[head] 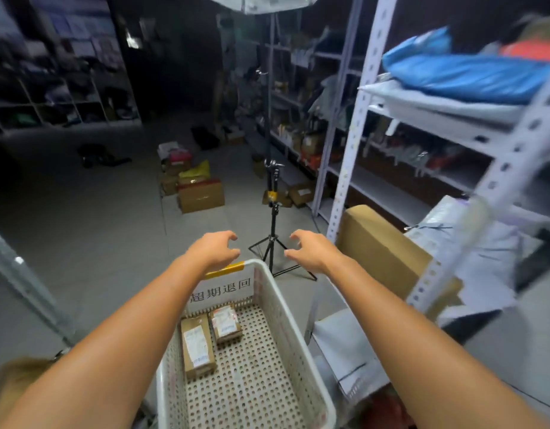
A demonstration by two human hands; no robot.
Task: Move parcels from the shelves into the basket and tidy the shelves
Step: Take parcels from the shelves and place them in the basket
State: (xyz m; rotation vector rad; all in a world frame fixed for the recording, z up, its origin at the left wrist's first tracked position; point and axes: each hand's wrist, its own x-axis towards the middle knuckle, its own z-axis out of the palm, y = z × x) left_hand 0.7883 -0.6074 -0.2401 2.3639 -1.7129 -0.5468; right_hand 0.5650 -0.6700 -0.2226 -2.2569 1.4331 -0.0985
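Observation:
A white perforated basket [286, 323] stands below me, with a yellow strip and a printed label on its far wall. Two small brown parcels lie flat on its floor: a longer one [197, 346] at the left and a shorter one [225, 324] beside it. My left hand [213, 249] and my right hand [311, 249] both hover above the basket's far rim, fingers spread and curled, holding nothing. A white metal shelf [428, 116] rises on the right, carrying a blue bag parcel [465, 75], grey mailer bags [472, 239] and a large brown box [379, 249].
A black light stand [272, 212] with tripod legs stands on the floor just beyond the basket. Several cardboard boxes [201, 196] are piled on the grey floor further off. More shelving lines the right aisle and the far left wall. A grey mailer [345, 348] lies right of the basket.

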